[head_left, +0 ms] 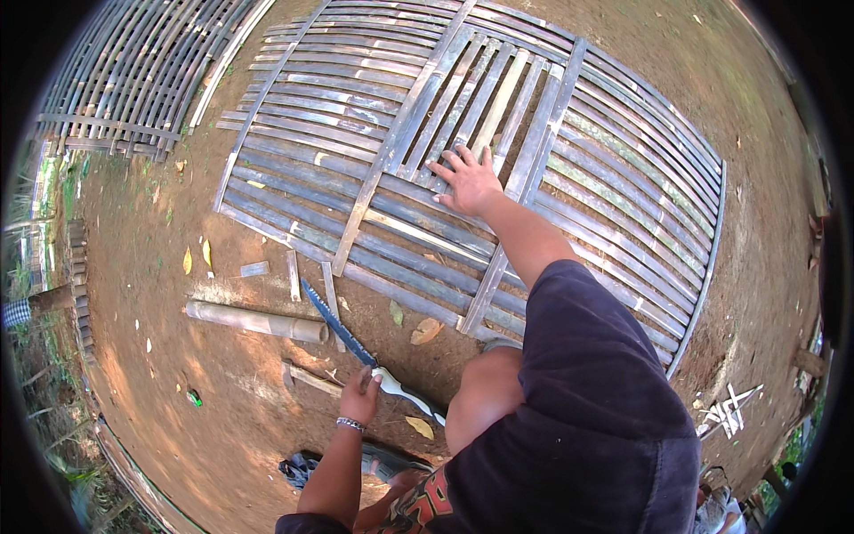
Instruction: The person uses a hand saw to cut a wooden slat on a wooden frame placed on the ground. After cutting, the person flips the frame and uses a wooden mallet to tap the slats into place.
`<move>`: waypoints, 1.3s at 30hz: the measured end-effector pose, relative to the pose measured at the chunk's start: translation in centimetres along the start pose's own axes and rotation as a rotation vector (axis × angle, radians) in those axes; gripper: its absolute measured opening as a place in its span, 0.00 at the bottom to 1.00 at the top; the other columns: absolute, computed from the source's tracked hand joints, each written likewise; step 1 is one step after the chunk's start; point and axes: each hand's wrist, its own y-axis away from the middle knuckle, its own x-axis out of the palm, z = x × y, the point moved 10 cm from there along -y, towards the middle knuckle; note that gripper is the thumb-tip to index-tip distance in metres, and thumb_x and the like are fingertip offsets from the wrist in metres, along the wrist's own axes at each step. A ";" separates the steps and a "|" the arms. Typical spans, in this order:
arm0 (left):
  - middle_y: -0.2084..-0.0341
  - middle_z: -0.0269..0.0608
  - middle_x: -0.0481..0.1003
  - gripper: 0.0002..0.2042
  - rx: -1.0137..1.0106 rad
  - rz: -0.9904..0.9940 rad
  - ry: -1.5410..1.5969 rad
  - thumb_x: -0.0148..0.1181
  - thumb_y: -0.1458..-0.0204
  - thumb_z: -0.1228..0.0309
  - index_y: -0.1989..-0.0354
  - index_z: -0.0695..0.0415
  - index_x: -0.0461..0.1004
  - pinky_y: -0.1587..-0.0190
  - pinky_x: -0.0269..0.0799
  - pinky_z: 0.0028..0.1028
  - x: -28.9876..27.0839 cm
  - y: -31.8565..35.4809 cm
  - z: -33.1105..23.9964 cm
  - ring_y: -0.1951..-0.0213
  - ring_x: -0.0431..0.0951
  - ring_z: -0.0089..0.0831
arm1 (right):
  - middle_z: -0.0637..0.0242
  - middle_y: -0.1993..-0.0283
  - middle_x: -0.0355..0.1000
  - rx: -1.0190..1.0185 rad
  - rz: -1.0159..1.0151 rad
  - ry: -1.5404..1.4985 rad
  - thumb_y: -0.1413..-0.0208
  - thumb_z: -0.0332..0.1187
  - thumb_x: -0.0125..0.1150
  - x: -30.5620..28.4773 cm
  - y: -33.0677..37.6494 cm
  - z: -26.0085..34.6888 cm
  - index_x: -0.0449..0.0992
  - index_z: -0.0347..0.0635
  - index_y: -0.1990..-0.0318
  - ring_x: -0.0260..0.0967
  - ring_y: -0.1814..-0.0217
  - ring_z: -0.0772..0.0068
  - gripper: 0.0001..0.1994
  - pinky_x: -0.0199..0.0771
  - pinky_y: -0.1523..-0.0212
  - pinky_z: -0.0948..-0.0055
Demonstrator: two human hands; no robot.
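A large slatted bamboo panel [391,173] lies on the dirt in front of me, with crosspieces over its slats. My right hand [467,182] rests on its middle section, fingers spread over short lengthwise slats, one of them paler [500,102]. Lower left, my left hand [359,398] is closed at the blade end of a curved handsaw's white handle [398,389]. The saw's dark toothed blade [336,320] points away toward the panel's near edge. Part of the left hand's grip is hidden.
A bamboo pole section [258,320], a hammer [313,379] and short bamboo offcuts [293,275] lie left of the saw. Another slatted bamboo panel [116,80] is at far left. White strips [731,412] lie at right. My bent knee [485,392] is beside the saw handle.
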 end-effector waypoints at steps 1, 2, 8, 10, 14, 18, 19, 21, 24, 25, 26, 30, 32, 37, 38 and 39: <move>0.47 0.57 0.80 0.25 -0.015 -0.006 -0.006 0.64 0.36 0.61 0.39 0.69 0.73 0.40 0.75 0.34 -0.1 0.1 0.3 0.43 0.81 0.39 | 0.73 0.16 0.46 -0.002 -0.003 0.010 0.30 0.63 0.43 0.0 -0.1 -0.1 0.46 0.75 0.20 0.33 0.13 0.57 0.34 0.35 0.21 0.28; 0.47 0.57 0.80 0.25 -0.038 -0.014 -0.015 0.64 0.36 0.61 0.39 0.69 0.74 0.41 0.75 0.34 -0.1 0.8 0.1 0.43 0.82 0.40 | 0.73 0.16 0.46 -0.007 -0.001 0.015 0.29 0.63 0.42 0.3 -0.1 0.0 0.46 0.75 0.20 0.33 0.13 0.57 0.34 0.35 0.21 0.27; 0.51 0.55 0.83 0.25 -0.070 0.034 -0.074 0.64 0.36 0.61 0.38 0.69 0.73 0.43 0.77 0.34 0.4 1.2 0.7 0.47 0.84 0.39 | 0.73 0.16 0.46 -0.044 0.007 0.043 0.29 0.61 0.41 0.5 0.0 0.4 0.46 0.75 0.20 0.33 0.13 0.56 0.33 0.33 0.21 0.25; 0.51 0.55 0.83 0.25 -0.059 0.040 -0.060 0.63 0.36 0.61 0.39 0.68 0.74 0.44 0.77 0.34 0.0 1.0 1.1 0.47 0.84 0.39 | 0.73 0.17 0.47 -0.047 -0.001 0.033 0.29 0.60 0.42 0.4 -0.1 0.4 0.46 0.75 0.20 0.33 0.13 0.57 0.33 0.33 0.21 0.25; 0.51 0.55 0.83 0.23 -0.062 0.016 -0.081 0.63 0.35 0.62 0.40 0.69 0.74 0.44 0.77 0.34 -1.8 0.1 -0.1 0.47 0.84 0.39 | 0.70 0.18 0.48 -0.051 0.003 0.047 0.29 0.60 0.43 0.1 0.0 0.2 0.46 0.75 0.20 0.34 0.13 0.55 0.33 0.36 0.21 0.26; 0.47 0.57 0.81 0.25 -0.095 -0.037 -0.056 0.62 0.35 0.62 0.38 0.71 0.71 0.41 0.76 0.33 -3.6 -0.6 -1.3 0.45 0.82 0.39 | 0.70 0.17 0.47 -0.049 -0.011 0.053 0.29 0.60 0.43 1.0 -0.1 0.5 0.45 0.75 0.19 0.33 0.13 0.55 0.34 0.36 0.21 0.27; 0.46 0.57 0.80 0.25 -0.092 -0.051 -0.088 0.62 0.34 0.62 0.38 0.71 0.71 0.41 0.76 0.33 -4.1 -0.7 -1.4 0.44 0.82 0.38 | 0.70 0.17 0.47 -0.046 -0.008 0.055 0.29 0.60 0.43 1.1 -0.3 0.7 0.44 0.75 0.19 0.33 0.13 0.55 0.34 0.36 0.21 0.27; 0.46 0.57 0.80 0.25 -0.102 -0.055 -0.025 0.62 0.34 0.62 0.38 0.71 0.71 0.41 0.75 0.33 -4.2 -0.7 -1.9 0.44 0.82 0.38 | 0.71 0.17 0.47 -0.032 -0.009 0.071 0.29 0.60 0.42 0.8 -0.4 0.3 0.45 0.76 0.19 0.32 0.13 0.56 0.33 0.36 0.21 0.27; 0.46 0.57 0.80 0.26 -0.091 -0.068 -0.061 0.63 0.35 0.61 0.38 0.71 0.71 0.41 0.75 0.33 -4.8 -1.1 -0.2 0.44 0.82 0.38 | 0.71 0.16 0.45 -0.021 0.002 0.073 0.28 0.61 0.40 -0.3 -0.4 0.1 0.45 0.76 0.20 0.31 0.13 0.57 0.32 0.35 0.21 0.28; 0.46 0.57 0.80 0.26 -0.080 -0.073 -0.095 0.63 0.35 0.61 0.38 0.71 0.71 0.41 0.75 0.33 -5.0 -1.0 0.6 0.44 0.82 0.37 | 0.71 0.16 0.45 -0.033 0.002 0.065 0.28 0.61 0.40 -0.1 -0.5 0.6 0.45 0.75 0.20 0.31 0.13 0.57 0.32 0.35 0.21 0.28; 0.46 0.57 0.80 0.26 -0.089 -0.065 -0.069 0.63 0.35 0.60 0.38 0.70 0.71 0.41 0.76 0.33 -4.5 -0.6 1.0 0.45 0.82 0.38 | 0.71 0.16 0.45 -0.033 0.014 0.065 0.28 0.61 0.39 0.6 -0.3 0.4 0.45 0.75 0.19 0.31 0.13 0.56 0.32 0.35 0.21 0.28; 0.47 0.56 0.81 0.27 -0.112 -0.050 -0.065 0.63 0.35 0.59 0.38 0.70 0.72 0.42 0.76 0.32 -3.7 -0.2 2.1 0.46 0.83 0.38 | 0.69 0.18 0.48 -0.043 -0.031 0.059 0.29 0.59 0.43 1.2 -0.6 0.1 0.46 0.73 0.20 0.34 0.13 0.53 0.33 0.37 0.22 0.25; 0.49 0.56 0.82 0.27 -0.137 -0.053 -0.123 0.63 0.35 0.59 0.38 0.70 0.72 0.43 0.77 0.33 -3.6 0.2 3.2 0.47 0.83 0.38 | 0.69 0.18 0.48 -0.044 -0.001 0.060 0.29 0.58 0.44 0.2 -0.6 0.4 0.46 0.73 0.20 0.35 0.14 0.53 0.33 0.38 0.22 0.25; 0.48 0.57 0.81 0.26 -0.133 -0.022 -0.113 0.63 0.35 0.60 0.38 0.71 0.72 0.41 0.75 0.34 -3.5 0.4 2.1 0.45 0.82 0.41 | 0.71 0.17 0.47 -0.031 0.014 0.037 0.29 0.57 0.45 0.7 -0.3 0.1 0.48 0.72 0.20 0.34 0.13 0.54 0.33 0.35 0.22 0.25; 0.48 0.58 0.81 0.26 -0.144 -0.024 -0.114 0.62 0.35 0.60 0.38 0.71 0.72 0.41 0.75 0.34 -3.8 0.4 1.4 0.44 0.82 0.41 | 0.71 0.17 0.47 -0.031 0.018 0.033 0.30 0.57 0.45 0.7 -0.3 0.1 0.48 0.72 0.20 0.33 0.13 0.54 0.33 0.35 0.22 0.25; 0.48 0.58 0.81 0.26 -0.155 -0.027 -0.115 0.62 0.35 0.60 0.38 0.71 0.71 0.41 0.75 0.34 -3.9 0.3 1.1 0.44 0.82 0.41 | 0.71 0.16 0.46 -0.032 0.023 0.030 0.30 0.57 0.45 0.7 -0.3 0.0 0.48 0.72 0.20 0.33 0.13 0.54 0.33 0.35 0.22 0.25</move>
